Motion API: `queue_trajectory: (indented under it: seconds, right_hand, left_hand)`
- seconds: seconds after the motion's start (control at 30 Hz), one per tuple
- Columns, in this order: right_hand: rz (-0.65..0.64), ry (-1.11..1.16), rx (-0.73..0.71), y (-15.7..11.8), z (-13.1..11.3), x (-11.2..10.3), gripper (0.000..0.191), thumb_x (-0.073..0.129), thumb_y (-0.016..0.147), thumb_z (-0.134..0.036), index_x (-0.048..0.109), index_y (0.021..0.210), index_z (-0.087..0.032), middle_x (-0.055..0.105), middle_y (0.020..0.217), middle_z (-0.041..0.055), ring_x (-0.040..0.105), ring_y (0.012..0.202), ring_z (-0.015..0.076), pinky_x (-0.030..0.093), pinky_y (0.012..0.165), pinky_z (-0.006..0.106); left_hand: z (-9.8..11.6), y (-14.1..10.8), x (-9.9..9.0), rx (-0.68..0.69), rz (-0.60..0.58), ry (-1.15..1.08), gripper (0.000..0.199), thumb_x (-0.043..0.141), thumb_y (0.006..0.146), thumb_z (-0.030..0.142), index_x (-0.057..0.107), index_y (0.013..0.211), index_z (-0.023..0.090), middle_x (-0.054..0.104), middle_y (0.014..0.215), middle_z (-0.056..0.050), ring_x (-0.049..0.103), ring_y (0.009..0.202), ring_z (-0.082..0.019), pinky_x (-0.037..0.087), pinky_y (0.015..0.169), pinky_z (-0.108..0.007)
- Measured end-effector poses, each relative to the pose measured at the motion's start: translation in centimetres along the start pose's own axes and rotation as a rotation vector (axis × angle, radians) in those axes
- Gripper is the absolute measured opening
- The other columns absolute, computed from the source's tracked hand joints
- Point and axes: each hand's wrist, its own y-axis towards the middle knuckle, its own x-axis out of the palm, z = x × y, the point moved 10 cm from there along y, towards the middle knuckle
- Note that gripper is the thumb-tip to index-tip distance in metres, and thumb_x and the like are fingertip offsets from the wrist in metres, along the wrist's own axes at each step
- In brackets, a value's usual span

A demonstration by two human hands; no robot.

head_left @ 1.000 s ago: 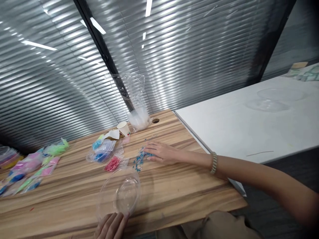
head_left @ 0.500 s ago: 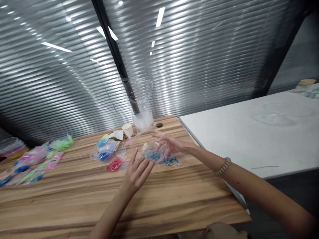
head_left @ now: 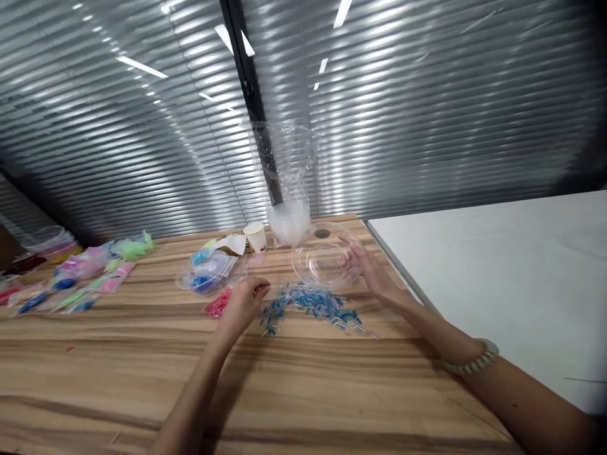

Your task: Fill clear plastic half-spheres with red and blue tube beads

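A clear round plastic bowl is tilted above the table, with my right hand gripping its right side. Below it, many small blue tube-shaped pieces lie in a loose arc on the wood, with a few clear ones among them. My left hand is just left of these pieces, its fingers curled in towards the thumb. Whether anything small is between those fingertips is too small to tell. Partly behind that hand lies a packet of pink-red pieces.
Behind stand a white paper cup and a clear bag with white contents. Left of them is a clear container with a blue packet. Colourful bags lie far left. A white table adjoins on the right.
My right hand has lifted the clear bowl back off the blue pieces, which now lie more spread out. My left hand has moved left and its outstretched fingers have curled. The view has shifted.
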Motion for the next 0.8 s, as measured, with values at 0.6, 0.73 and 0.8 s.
queue_trajectory:
  seconds: [0.6, 0.73, 0.8]
  right_hand:
    - [0.065, -0.337, -0.273, -2.4, -3.6, -0.3, 0.055, 0.029, 0.092, -0.053, 0.043, 0.133, -0.019, 0.065, 0.093, 0.0088, 0.061, 0.086, 0.0251, 0.047, 0.081, 0.042]
    - [0.069, -0.352, -0.272, -2.4, -3.6, -0.3, 0.057, 0.029, 0.092, -0.052, 0.041, 0.136, -0.018, 0.065, 0.097, 0.0100, 0.061, 0.090, 0.0262, 0.047, 0.081, 0.042]
    - [0.067, -0.369, -0.265, -2.3, -3.5, -0.3, 0.059, 0.028, 0.092, -0.053, 0.041, 0.136, -0.016, 0.065, 0.097, 0.0107, 0.061, 0.090, 0.0267, 0.047, 0.081, 0.043]
  left_hand:
    - [-0.4, -0.8, 3.5, -0.038, -0.194, 0.028, 0.020, 0.053, 0.074, 0.005, 0.070, 0.080, 0.015, 0.070, 0.081, -0.006, 0.063, 0.079, -0.018, 0.046, 0.074, -0.027]
    - [-0.4, -1.0, 3.4, -0.046, -0.214, 0.058, 0.022, 0.053, 0.072, 0.003, 0.070, 0.081, 0.014, 0.069, 0.080, -0.006, 0.062, 0.077, -0.018, 0.045, 0.072, -0.026]
    - [-0.3, -1.0, 3.2, -0.039, -0.214, 0.066, 0.022, 0.053, 0.072, 0.002, 0.070, 0.081, 0.014, 0.069, 0.080, -0.006, 0.062, 0.078, -0.018, 0.046, 0.073, -0.026]
